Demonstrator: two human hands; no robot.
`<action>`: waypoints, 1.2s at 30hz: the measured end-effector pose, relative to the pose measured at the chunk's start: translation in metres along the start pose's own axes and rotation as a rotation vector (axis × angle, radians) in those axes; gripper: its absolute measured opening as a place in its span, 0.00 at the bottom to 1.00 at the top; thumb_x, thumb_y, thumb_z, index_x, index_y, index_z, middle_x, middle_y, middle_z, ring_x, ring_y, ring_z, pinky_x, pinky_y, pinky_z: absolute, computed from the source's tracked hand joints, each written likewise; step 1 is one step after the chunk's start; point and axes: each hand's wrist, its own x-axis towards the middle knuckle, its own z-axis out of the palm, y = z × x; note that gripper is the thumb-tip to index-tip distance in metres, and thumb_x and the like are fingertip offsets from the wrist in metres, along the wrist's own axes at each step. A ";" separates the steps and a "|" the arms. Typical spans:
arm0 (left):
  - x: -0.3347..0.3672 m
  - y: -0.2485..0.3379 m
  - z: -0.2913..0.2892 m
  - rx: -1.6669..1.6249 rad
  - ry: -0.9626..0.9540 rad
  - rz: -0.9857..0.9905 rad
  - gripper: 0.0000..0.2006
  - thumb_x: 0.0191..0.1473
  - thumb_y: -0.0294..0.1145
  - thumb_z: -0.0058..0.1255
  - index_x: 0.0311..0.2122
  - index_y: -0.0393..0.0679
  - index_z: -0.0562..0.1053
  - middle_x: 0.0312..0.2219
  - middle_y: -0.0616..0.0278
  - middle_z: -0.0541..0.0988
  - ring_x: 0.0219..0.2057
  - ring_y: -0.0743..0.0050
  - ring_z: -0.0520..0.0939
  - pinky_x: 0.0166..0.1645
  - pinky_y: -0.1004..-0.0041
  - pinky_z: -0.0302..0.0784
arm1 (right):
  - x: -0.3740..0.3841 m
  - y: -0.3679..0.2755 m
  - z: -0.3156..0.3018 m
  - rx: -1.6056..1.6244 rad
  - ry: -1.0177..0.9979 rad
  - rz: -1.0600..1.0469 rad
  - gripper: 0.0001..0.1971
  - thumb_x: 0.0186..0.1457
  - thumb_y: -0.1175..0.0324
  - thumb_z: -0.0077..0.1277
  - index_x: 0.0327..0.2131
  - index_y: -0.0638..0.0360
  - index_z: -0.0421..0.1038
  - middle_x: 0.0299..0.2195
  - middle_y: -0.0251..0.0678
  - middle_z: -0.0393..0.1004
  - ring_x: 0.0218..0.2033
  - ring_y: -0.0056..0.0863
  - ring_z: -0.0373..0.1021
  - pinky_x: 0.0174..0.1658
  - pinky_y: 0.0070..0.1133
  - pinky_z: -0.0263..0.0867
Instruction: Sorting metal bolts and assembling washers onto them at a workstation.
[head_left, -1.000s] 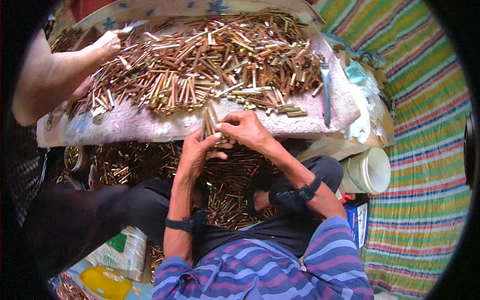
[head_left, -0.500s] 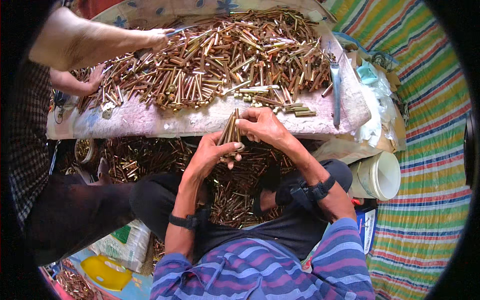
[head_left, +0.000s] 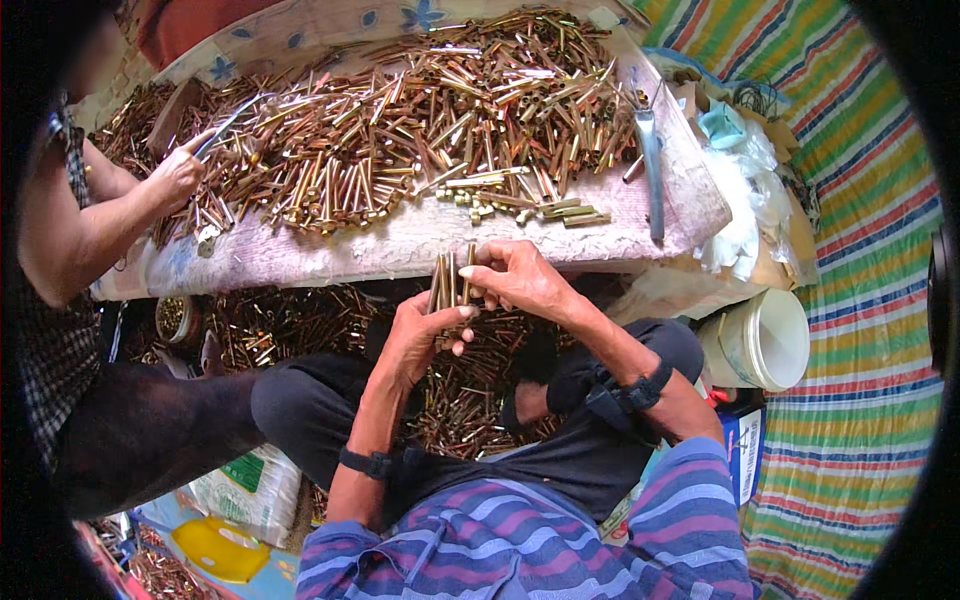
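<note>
My left hand [head_left: 412,335] is closed around a small bundle of brass-coloured metal tubes [head_left: 441,285], held upright just off the table's front edge. Fingers of my right hand [head_left: 525,282] pinch a single tube [head_left: 470,262] at the right side of that bundle; its lower end is hidden by the fingers. Beyond my hands, a large heap of similar tubes [head_left: 480,95] covers the cloth-topped table [head_left: 330,255]. Several tubes [head_left: 574,212] lie loose at the heap's near right, beside some with thicker, nut-like ends [head_left: 480,210].
At left, a co-worker's hand [head_left: 178,172] holds a thin rod-like tool [head_left: 232,122]. A grey-blue handled tool [head_left: 650,175] lies at the table's right. A white bucket [head_left: 775,340] and clear plastic bags [head_left: 740,215] stand beyond it. More tubes [head_left: 470,390] cover the floor below.
The tubes have turned more upright in my left hand, and my right fingers stay at the bundle's right side. The co-worker's arm has drawn back left with the tool. The view has shifted slightly.
</note>
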 end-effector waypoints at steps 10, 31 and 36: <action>0.002 0.016 0.013 0.183 0.102 0.075 0.10 0.50 0.28 0.63 0.35 0.36 0.75 0.23 0.64 0.78 0.21 0.80 0.80 0.20 0.81 0.72 | -0.017 0.033 -0.118 -0.886 0.461 -0.475 0.12 0.50 0.72 0.54 0.40 0.61 0.74 0.31 0.48 0.75 0.33 0.43 0.74 0.37 0.34 0.69; 0.038 0.031 0.008 0.351 0.069 0.057 0.10 0.50 0.29 0.63 0.35 0.38 0.76 0.20 0.66 0.77 0.20 0.81 0.77 0.21 0.79 0.68 | -0.019 0.028 -0.141 -1.233 0.368 -0.726 0.19 0.51 0.71 0.61 0.46 0.64 0.69 0.41 0.43 0.74 0.38 0.38 0.75 0.43 0.30 0.71; 0.040 0.030 0.005 0.358 0.051 0.053 0.10 0.50 0.30 0.63 0.35 0.38 0.76 0.21 0.66 0.78 0.20 0.81 0.77 0.21 0.79 0.69 | 0.011 -0.005 -0.092 -0.222 0.290 -0.159 0.17 0.59 0.71 0.55 0.50 0.66 0.68 0.37 0.34 0.75 0.31 0.18 0.73 0.32 0.16 0.71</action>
